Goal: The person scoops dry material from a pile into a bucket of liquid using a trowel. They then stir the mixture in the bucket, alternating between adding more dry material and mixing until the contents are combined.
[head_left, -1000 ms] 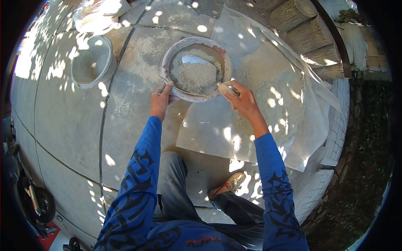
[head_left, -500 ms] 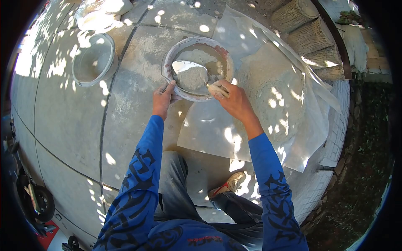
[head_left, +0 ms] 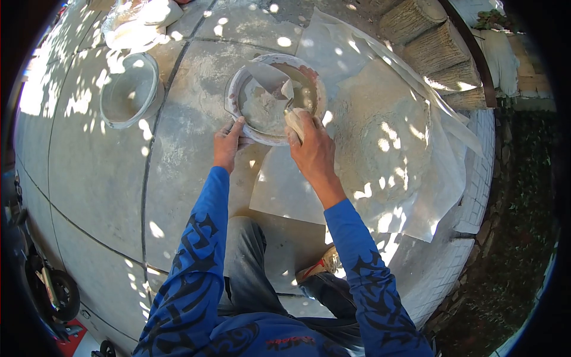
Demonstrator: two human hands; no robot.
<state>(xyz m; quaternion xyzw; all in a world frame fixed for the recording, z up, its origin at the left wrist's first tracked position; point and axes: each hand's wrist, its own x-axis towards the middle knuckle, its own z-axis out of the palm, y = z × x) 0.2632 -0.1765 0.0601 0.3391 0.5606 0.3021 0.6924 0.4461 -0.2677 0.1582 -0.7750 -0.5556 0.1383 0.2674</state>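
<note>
A round bucket (head_left: 234, 89) with a mortar-smeared rim stands on the concrete in front of me. Wet grey mortar (head_left: 262, 113) lies inside it. My left hand (head_left: 228, 143) grips the near left of the rim, thumb on top and fingers beneath. In my right hand (head_left: 312, 146) is the pale handle of a trowel (head_left: 269, 78), fingers wrapped around it at the near right of the bucket. The trowel's blade is tilted up over the mortar, its tip by the far rim. Part of the mortar is hidden behind the blade.
To the left stands a second bucket (head_left: 156, 98), with a white bag (head_left: 140, 27) behind it. A plastic sheet (head_left: 291, 190) spreads on the right, smeared with grey mortar. Log-like stumps (head_left: 440, 47) line the far right. A wheeled object (head_left: 62, 294) is at the lower left.
The trowel blade has turned from lying low with mortar on it to tilted up and nearly bare. My right hand has shifted slightly left and rotated. My left hand stays on the rim.
</note>
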